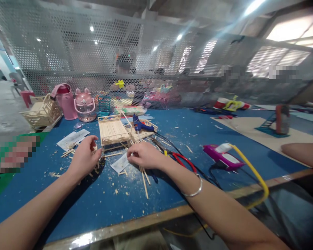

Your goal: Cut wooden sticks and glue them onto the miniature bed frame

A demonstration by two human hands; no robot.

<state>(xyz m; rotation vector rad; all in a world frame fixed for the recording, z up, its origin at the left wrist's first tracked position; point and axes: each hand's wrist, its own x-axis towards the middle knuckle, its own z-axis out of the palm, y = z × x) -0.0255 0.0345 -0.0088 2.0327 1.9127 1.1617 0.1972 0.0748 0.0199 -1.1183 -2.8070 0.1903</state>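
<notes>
A small stick-built frame [113,131] stands on the blue table [101,208]. My left hand [86,156] is at its front left, fingers curled above loose sticks; whether it pinches anything is too small to tell. At the frame's front right, my right hand [143,155] has its fingertips bent together over a paper slip [120,163]; what they hold, if anything, is hidden. Thin sticks [145,184] stick out below my right hand. Behind it a blue glue gun [143,125] lies on another stick piece.
Red-handled pliers [184,162] and black cables lie right of my right hand. Further right is a purple device [224,157] with a yellow tube [253,173]. Pink bottles [85,106] stand before a perforated screen [94,62]. Another person's arm [302,154] rests at the right edge.
</notes>
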